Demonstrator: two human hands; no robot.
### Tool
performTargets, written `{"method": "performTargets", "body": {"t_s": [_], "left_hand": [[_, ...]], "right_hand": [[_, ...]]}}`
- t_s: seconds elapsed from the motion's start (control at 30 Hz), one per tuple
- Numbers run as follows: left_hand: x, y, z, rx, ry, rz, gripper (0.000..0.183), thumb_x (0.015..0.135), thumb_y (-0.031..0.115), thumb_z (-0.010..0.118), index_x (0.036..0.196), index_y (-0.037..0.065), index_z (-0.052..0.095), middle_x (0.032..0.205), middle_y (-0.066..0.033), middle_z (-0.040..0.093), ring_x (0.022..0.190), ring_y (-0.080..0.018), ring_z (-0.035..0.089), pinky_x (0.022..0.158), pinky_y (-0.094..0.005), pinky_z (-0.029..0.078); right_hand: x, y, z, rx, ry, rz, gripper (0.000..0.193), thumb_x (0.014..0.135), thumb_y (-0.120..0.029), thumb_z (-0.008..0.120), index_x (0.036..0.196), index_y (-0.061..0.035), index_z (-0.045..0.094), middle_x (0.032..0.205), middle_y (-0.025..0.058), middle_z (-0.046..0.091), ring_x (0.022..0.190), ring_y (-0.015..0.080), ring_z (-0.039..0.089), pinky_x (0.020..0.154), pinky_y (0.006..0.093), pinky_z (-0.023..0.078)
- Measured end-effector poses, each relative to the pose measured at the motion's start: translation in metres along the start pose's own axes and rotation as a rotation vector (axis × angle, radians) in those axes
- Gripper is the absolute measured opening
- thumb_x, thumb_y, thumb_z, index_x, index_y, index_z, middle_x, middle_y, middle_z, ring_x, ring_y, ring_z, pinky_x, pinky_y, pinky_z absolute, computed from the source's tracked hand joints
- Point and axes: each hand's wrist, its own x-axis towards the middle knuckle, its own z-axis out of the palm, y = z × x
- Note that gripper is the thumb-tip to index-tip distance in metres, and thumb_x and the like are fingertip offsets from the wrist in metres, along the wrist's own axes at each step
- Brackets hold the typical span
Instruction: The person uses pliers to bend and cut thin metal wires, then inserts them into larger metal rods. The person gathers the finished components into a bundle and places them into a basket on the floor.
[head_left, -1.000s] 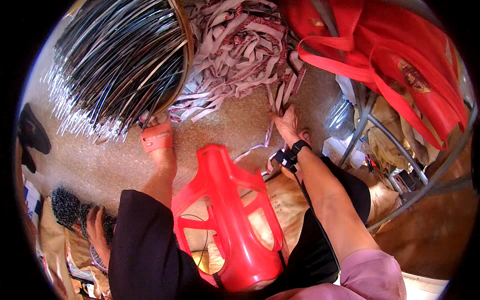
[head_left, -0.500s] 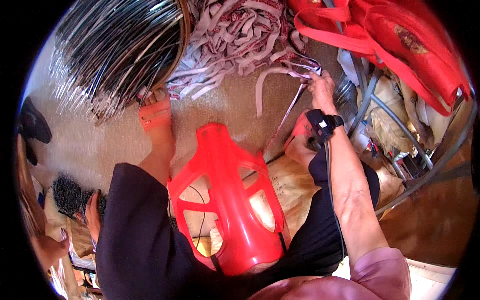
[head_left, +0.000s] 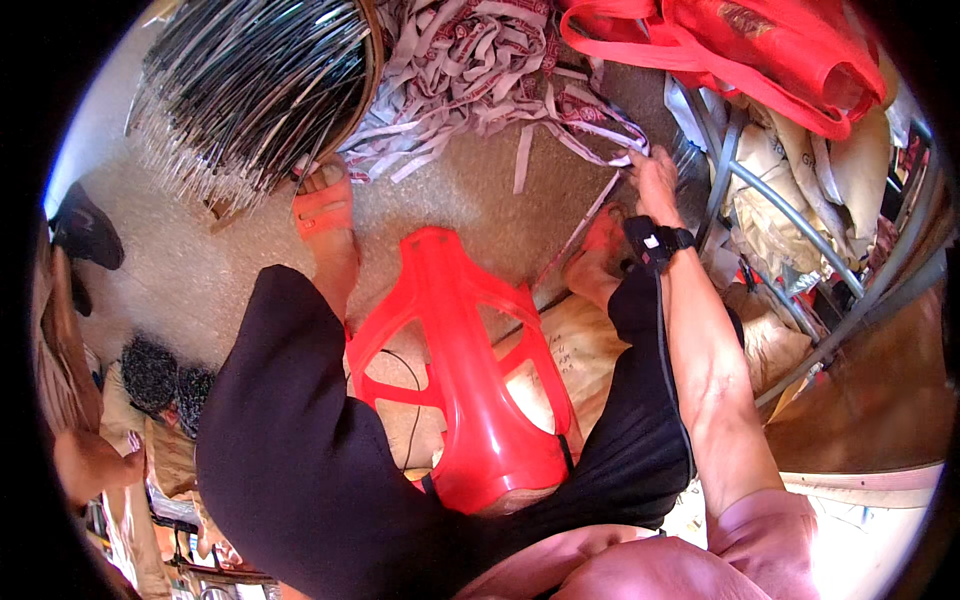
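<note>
Under me the speckled floor (head_left: 230, 270) carries a heap of pale printed strips (head_left: 480, 70), my red stool (head_left: 470, 390) and a sack (head_left: 570, 350).

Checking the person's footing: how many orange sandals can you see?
1 clearly: an orange sandal on the left foot beside the metal strip bundle. The right foot, under the right hand, looks orange-tinted; its footwear is unclear.
</note>
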Motion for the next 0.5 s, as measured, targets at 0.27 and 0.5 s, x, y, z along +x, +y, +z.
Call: {"method": "performTargets", "body": {"t_s": [0.27, 0.5], "left_hand": [[-0.034, -0.025, -0.038, -0.148, -0.117, -0.014, 0.039, 0.093, 0.002, 0.049, 0.132, 0.000, 0.049, 0.128, -0.0125, 0.057, 0.117, -0.0227, 0.053, 0.099, -0.0336, 0.043], [-0.086, -0.053, -0.075, -0.294, -0.244, -0.045, 0.036, 0.094, 0.003, 0.051, 0.130, -0.001, 0.050, 0.125, -0.0112, 0.058, 0.114, -0.0206, 0.054, 0.097, -0.0325, 0.044]], "right_hand": [[-0.026, -0.019, -0.006, 0.029, 0.026, -0.083, 0.018, 0.090, -0.008, 0.063, 0.104, 0.0024, 0.060, 0.091, 0.0091, 0.066, 0.084, 0.0186, 0.065, 0.073, 0.0313, 0.055], [-0.099, -0.179, 0.072, 0.104, -0.247, -0.691, 0.014, 0.092, -0.004, 0.063, 0.105, -0.0017, 0.060, 0.091, -0.0006, 0.063, 0.082, 0.0092, 0.057, 0.075, 0.0248, 0.048]]}}
